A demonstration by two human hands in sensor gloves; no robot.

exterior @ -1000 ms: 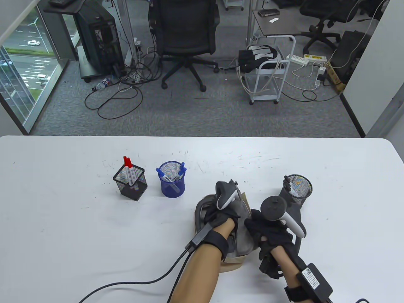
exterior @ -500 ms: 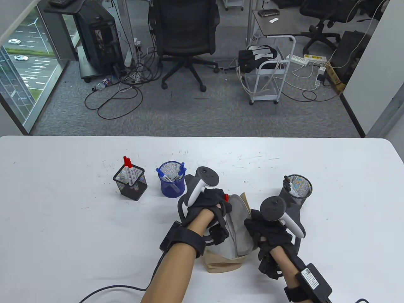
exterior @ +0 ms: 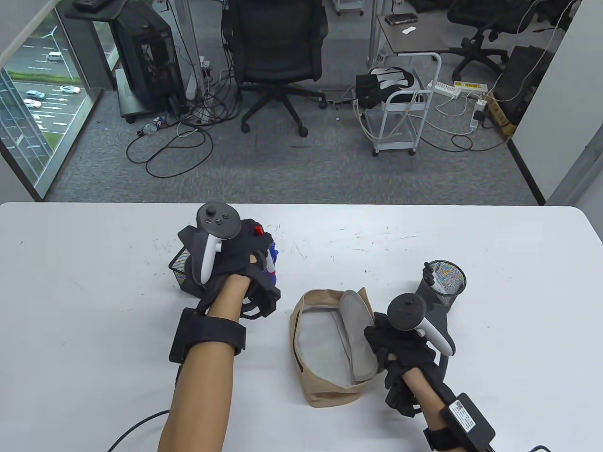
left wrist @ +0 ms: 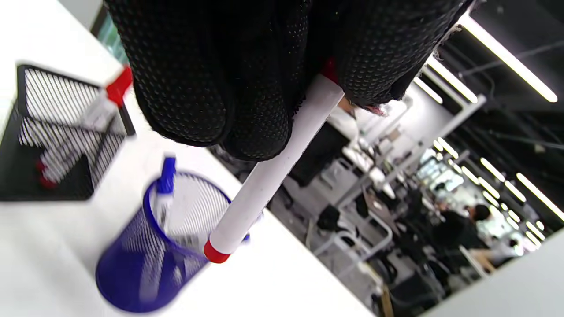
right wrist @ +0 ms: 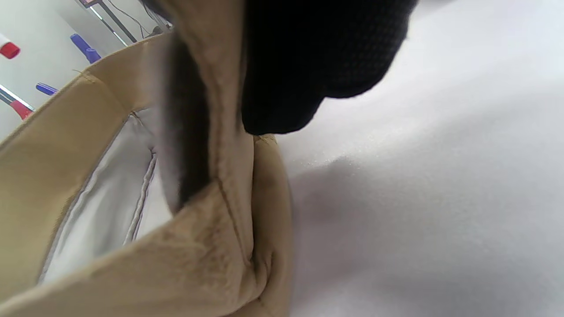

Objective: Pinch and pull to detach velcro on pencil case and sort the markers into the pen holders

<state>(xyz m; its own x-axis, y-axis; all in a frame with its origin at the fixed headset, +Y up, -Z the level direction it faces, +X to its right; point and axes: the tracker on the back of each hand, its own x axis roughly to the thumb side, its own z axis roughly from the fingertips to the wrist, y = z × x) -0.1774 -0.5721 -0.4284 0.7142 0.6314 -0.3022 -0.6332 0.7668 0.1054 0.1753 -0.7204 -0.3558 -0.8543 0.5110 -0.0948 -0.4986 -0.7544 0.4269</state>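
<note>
Red marker [left wrist: 273,167] gripped in left hand [exterior: 235,254] | right hand [exterior: 395,341] pinches pencil case [exterior: 325,348] flap

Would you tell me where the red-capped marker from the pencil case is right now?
The red marker is pinched in the left hand, on the table view's left, above the black square holder and the blue holder.

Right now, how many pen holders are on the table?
3: a black square holder at the left, a blue round holder beside it, both partly behind the left hand, and a black round holder at the right.
</note>
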